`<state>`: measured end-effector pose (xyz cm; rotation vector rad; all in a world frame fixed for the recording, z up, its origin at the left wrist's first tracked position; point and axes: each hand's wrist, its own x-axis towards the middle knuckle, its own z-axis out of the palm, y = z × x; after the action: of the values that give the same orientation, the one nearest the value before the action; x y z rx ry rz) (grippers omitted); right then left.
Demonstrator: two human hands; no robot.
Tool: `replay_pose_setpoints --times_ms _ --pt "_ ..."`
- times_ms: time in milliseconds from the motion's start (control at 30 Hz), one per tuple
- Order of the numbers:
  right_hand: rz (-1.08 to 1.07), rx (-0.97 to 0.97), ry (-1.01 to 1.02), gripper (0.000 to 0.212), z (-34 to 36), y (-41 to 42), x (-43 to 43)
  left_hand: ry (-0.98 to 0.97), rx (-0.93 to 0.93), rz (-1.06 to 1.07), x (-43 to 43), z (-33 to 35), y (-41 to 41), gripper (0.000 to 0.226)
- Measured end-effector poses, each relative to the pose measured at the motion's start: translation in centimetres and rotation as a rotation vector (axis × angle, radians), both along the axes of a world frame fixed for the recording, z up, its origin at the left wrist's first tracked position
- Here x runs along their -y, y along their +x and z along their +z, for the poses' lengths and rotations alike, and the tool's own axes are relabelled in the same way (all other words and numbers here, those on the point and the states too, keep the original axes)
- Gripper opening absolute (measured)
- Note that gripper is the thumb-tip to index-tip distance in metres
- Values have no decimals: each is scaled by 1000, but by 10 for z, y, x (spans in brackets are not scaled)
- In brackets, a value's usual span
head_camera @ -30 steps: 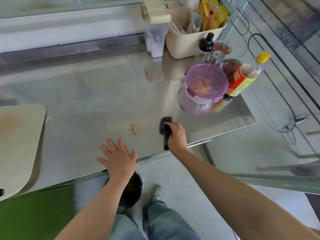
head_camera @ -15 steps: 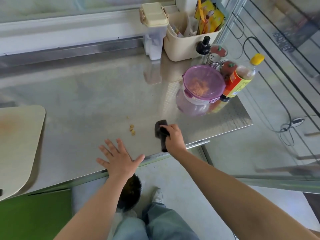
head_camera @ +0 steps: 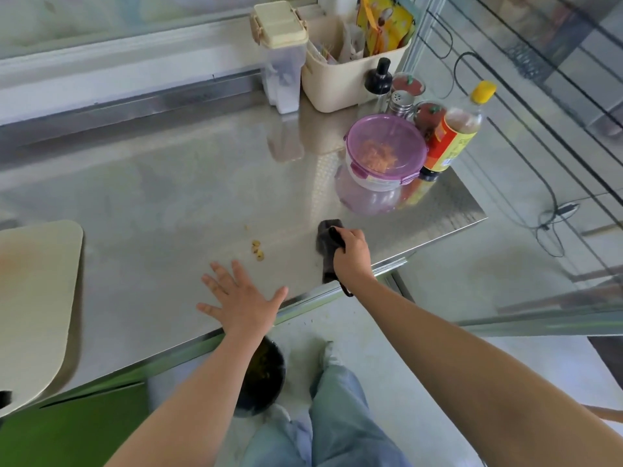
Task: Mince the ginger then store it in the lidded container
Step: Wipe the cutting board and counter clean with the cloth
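Dark cloth (head_camera: 326, 238) gripped in right hand (head_camera: 352, 257), left hand (head_camera: 242, 298) spread flat

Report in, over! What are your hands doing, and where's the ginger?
Left hand open, spread at counter edge. Right hand grips dark cloth. Container lidded, mince inside. Few scraps loose on counter between hands.

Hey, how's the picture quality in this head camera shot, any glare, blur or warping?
Head view: bright daylight; the steel counter mirrors the purple-lidded container; the wide-angle lens bows the counter's edges; the dark cloth in the right hand looks slightly soft.
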<state>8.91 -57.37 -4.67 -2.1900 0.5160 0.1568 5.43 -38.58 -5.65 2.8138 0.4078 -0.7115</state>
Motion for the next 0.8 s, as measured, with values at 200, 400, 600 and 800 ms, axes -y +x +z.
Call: replay_pose_setpoints --times_ms 200,400,600,800 --pt "-33 24 -38 53 9 38 42 30 173 -453 54 -1 37 94" --pt "115 -63 -99 55 1 73 69 78 98 -457 92 -7 65 103" --pt "80 -69 -121 55 -5 105 76 90 70 -426 91 1 78 105" --pt "109 -38 -178 56 -9 125 70 75 81 -415 89 2 77 105"
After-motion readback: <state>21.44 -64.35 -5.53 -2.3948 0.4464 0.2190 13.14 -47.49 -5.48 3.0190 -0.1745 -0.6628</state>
